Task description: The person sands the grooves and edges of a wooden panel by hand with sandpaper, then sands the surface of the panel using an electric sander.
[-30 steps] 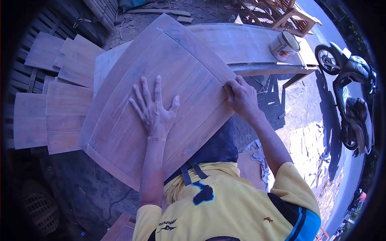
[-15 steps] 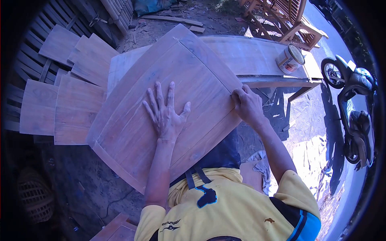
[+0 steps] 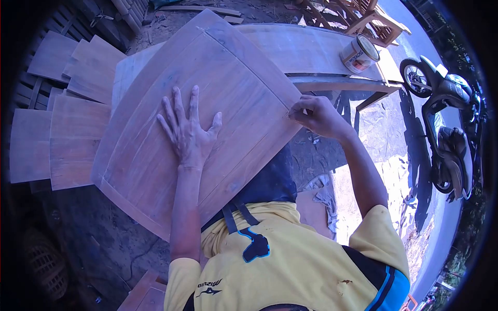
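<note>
A large wooden panel (image 3: 155,140) with slightly curved edges lies tilted across a long wooden table (image 3: 311,52), its near edge against my body. My left hand (image 3: 189,129) rests flat on the panel's face, fingers spread. At the panel's right corner is my right hand (image 3: 314,115), fingers bent and pinched together at the edge. Whether those fingertips hold something small or just the panel's edge is hidden.
A paint can (image 3: 359,54) stands on the table's right part. Several smaller wooden boards (image 3: 78,140) lie on slats at the left. A motorbike (image 3: 441,114) is parked at the right. Wooden furniture (image 3: 376,23) stands behind, and a woven basket (image 3: 46,267) sits lower left.
My right hand's wrist and forearm have swung outward while its fingertips stay at the panel's corner. My left hand keeps its place on the panel. The whole view has shifted a little.
</note>
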Action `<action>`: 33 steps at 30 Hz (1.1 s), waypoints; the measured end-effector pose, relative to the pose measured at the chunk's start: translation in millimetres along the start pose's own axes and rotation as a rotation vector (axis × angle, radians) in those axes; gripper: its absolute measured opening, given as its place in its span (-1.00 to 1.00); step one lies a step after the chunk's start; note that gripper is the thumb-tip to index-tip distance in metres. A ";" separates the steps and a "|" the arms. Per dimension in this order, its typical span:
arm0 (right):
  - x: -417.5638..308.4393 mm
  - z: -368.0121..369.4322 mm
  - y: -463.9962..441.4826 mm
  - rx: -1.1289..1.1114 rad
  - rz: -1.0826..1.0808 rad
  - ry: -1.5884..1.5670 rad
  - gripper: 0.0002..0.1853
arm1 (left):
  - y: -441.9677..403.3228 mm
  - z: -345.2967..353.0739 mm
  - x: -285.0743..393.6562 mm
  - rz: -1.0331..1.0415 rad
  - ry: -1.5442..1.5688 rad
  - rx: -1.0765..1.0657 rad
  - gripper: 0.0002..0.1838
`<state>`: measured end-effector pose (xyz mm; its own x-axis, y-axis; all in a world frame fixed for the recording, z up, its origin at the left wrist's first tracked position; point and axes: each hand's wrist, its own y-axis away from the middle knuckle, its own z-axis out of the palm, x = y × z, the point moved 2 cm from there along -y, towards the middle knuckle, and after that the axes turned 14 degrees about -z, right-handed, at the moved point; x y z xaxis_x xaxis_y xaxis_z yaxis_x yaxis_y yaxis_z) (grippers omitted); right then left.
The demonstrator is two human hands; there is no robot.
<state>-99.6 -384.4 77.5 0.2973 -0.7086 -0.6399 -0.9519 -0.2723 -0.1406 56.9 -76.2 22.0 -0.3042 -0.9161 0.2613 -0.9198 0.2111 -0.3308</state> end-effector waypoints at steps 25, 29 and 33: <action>-36.6 76.5 -24.9 -0.241 -0.685 0.531 -0.56 | -64.6 4.2 -27.0 0.096 0.120 0.142 -0.08; -82.7 149.7 -44.1 -0.199 -0.771 0.421 -0.61 | -67.0 3.9 -28.4 0.110 0.117 0.155 -0.08; -80.9 140.3 -36.4 -0.222 -0.770 0.424 -0.61 | -68.6 5.1 -28.5 0.125 0.118 0.144 -0.09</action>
<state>-99.4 -225.8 28.4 0.8901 -0.4467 -0.0907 -0.4550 -0.8583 -0.2374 130.0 -66.4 32.6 -0.4485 -0.8378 0.3113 -0.8308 0.2623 -0.4908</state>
